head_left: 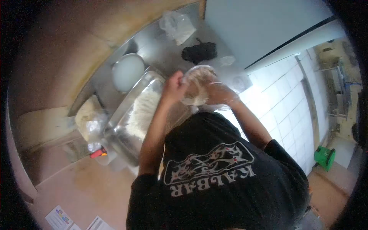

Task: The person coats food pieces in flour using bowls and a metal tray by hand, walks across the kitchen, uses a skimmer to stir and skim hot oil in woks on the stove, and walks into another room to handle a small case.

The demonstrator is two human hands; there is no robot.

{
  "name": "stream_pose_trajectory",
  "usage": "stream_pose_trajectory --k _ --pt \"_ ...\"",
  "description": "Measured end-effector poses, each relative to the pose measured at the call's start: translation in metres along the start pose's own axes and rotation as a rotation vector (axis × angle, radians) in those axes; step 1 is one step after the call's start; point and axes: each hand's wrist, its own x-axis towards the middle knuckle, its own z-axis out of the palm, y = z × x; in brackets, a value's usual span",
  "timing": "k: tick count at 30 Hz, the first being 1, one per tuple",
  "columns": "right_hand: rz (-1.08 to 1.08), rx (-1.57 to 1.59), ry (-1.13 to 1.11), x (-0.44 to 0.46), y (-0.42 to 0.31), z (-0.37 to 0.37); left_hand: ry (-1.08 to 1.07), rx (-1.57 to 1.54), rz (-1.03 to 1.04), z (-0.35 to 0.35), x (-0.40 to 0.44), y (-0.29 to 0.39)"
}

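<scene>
A clear tub (196, 89) with pale, crumbly-looking contents is held up in front of the black shirt (230, 184), above the near edge of the metal bench (151, 48). Its left side is gripped by the left hand (176, 87), with the fingers closed at the rim. The right hand (222, 94) is set against the opposite side, so that the tub lies between the two hands; the right hand is blurred and partly seen through clear plastic, and whether it is clamped on the wall or only laid against it cannot be told.

To the left of the tub, a deep metal tray (113, 124) is partly covered by the left forearm. A heap of white powder or shreds (142, 111) is spread in it; which of the two cannot be made out. Just beyond the tray, a round white lid or dish (128, 73) is placed. Farther along the bench, a clear plastic bag (178, 27) with something white in it and a dark, crumpled item (199, 52) are seen. By the tray's left end, another bag (91, 119) with pale contents is found, with a small red object (98, 152) near it.
</scene>
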Motion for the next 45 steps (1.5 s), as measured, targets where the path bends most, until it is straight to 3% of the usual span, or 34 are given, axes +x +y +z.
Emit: stream_pose_trajectory --k 1,3,6,9,12,13,16,17,20,21,24,27,30,32,36,37,39,41,45 --pt "-0.103 -0.137 0.151 0.021 -0.015 0.019 0.075 0.079 0.028 -0.024 -0.013 0.009" --pt "-0.106 -0.411 0.048 0.056 -0.059 0.041 0.220 0.076 0.058 -0.064 -0.039 0.023" --pt "-0.398 0.123 0.223 0.104 -0.106 0.052 0.454 -0.036 0.136 -0.119 -0.069 0.005" --pt "-0.635 0.185 0.029 0.123 -0.137 0.091 0.604 0.280 0.118 -0.173 -0.109 -0.010" --pt "-0.838 0.410 -0.081 0.136 -0.152 0.080 0.675 0.334 0.027 -0.194 -0.152 -0.015" --pt "-0.766 0.513 -0.122 0.127 -0.159 0.051 0.726 0.238 -0.026 -0.192 -0.162 -0.010" --pt "-0.862 0.307 0.261 0.141 -0.181 0.096 0.766 0.342 -0.037 -0.196 -0.183 -0.020" --pt "-0.814 0.312 0.258 0.142 -0.194 0.097 0.733 0.374 -0.020 -0.195 -0.186 -0.022" --pt "-0.524 0.298 -0.160 0.162 -0.231 0.124 0.689 0.419 0.039 -0.188 -0.186 -0.017" --pt "-0.436 0.555 -0.234 0.174 -0.236 0.131 0.714 0.408 0.057 -0.186 -0.185 -0.015" --pt "-0.867 0.191 0.178 0.158 -0.222 0.127 0.837 0.387 -0.005 -0.195 -0.189 -0.029" --pt "-0.890 0.250 -0.048 0.144 -0.207 0.130 0.918 0.359 -0.051 -0.203 -0.201 -0.054" --pt "-0.874 0.225 -0.472 0.146 -0.199 0.137 0.951 0.330 -0.035 -0.208 -0.208 -0.068" --pt "-0.800 0.400 -0.299 0.149 -0.201 0.143 0.941 0.343 -0.054 -0.209 -0.211 -0.069" --pt "-0.815 0.218 0.437 0.161 -0.232 0.128 0.815 0.390 -0.047 -0.200 -0.211 -0.055" --pt "-0.796 0.047 -0.089 0.169 -0.245 0.130 0.791 0.434 -0.022 -0.198 -0.209 -0.048" --pt "-0.803 0.041 -0.252 0.171 -0.249 0.119 0.831 0.446 -0.015 -0.192 -0.203 -0.038" --pt "-0.801 0.266 0.016 0.175 -0.248 0.203 0.941 0.444 -0.048 -0.200 -0.210 -0.051" --pt "-0.865 0.069 -0.371 0.148 -0.233 0.140 1.032 0.580 -0.017 -0.213 -0.230 -0.070"
